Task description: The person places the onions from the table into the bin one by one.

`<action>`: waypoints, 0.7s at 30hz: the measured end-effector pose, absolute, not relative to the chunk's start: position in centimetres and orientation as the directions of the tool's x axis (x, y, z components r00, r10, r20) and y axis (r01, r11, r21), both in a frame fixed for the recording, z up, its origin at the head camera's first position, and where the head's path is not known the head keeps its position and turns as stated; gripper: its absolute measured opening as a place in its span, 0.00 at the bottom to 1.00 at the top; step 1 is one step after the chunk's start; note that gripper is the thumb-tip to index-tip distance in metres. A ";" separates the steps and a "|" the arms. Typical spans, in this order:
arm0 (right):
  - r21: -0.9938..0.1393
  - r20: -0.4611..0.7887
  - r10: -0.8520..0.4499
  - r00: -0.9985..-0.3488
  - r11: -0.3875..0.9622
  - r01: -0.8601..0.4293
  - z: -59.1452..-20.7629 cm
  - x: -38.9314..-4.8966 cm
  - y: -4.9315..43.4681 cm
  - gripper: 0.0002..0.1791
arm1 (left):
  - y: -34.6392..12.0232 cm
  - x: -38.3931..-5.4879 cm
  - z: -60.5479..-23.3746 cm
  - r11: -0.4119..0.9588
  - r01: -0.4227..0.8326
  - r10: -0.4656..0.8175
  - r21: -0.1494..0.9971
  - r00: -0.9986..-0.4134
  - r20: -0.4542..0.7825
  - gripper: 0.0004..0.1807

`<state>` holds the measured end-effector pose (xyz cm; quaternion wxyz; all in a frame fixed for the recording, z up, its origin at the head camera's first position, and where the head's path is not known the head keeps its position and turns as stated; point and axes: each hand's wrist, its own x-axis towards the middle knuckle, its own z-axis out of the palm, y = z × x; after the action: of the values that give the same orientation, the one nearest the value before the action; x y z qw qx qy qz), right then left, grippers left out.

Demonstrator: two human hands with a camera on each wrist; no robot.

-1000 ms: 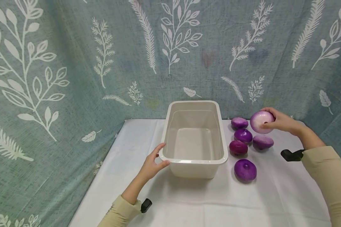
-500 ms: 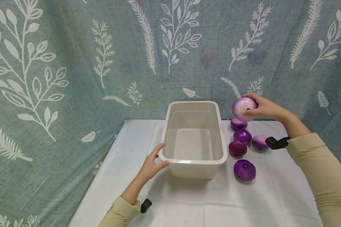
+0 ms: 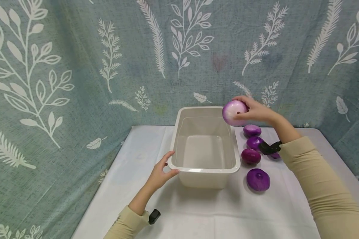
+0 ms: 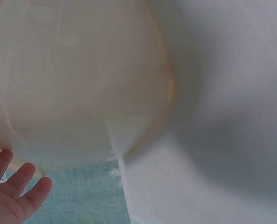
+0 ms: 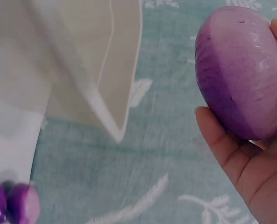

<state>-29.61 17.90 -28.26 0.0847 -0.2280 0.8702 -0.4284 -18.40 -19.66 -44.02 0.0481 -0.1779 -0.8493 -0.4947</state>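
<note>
My right hand holds a pale purple-and-white onion in the air, over the far right corner of a beige plastic tub. In the right wrist view the fingers and thumb are wrapped round this onion, off to the right of the tub wall. My left hand touches the tub's near left corner from outside, thumb at the front rim and fingers along the left side. Its fingertips look nearly straight in the left wrist view. No onion shows inside the tub.
Right of the tub, several purple onions stand on the white cloth: one at the back, a reddish one, a dark one at the front. The right sleeve's black strap partly covers another. A patterned green curtain hangs behind.
My right hand has carried the onion leftward and up from above the other onions to the tub's far right corner. The left hand and the tub have stayed in place.
</note>
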 end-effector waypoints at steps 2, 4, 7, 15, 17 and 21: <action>-0.798 0.052 -0.486 -0.872 0.505 -0.329 -28.4 -29.7 17.2 0.36 | -19.7 -18.4 -44.0 0.457 0.352 0.256 0.817 -0.932 0.258 0.39; -0.801 0.060 -0.493 -0.868 0.495 -0.336 -28.5 -29.7 16.4 0.36 | -19.7 -18.4 -44.1 0.458 0.354 0.255 0.816 -0.931 0.261 0.39; -0.808 0.064 -0.505 -0.861 0.480 -0.341 -28.5 -29.7 15.2 0.36 | -19.7 -18.5 -44.2 0.457 0.356 0.253 0.816 -0.931 0.264 0.40; -0.806 0.060 -0.552 -0.832 0.465 -0.367 -29.1 -29.7 12.3 0.37 | -19.6 -18.5 -44.3 0.458 0.338 0.235 0.822 -0.938 0.255 0.38; -0.803 0.066 -0.572 -0.817 0.456 -0.384 -29.2 -29.6 11.6 0.38 | -19.6 -18.5 -44.3 0.462 0.343 0.235 0.818 -0.937 0.260 0.37; -0.796 0.084 -0.611 -0.787 0.434 -0.422 -29.5 -29.6 10.4 0.37 | -19.6 -18.5 -44.4 0.462 0.354 0.238 0.813 -0.933 0.271 0.37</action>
<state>-29.62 10.37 -29.49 0.1086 -0.3074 0.8399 -0.4339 -18.49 -19.63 -44.43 0.0595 -0.1736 -0.8531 -0.4885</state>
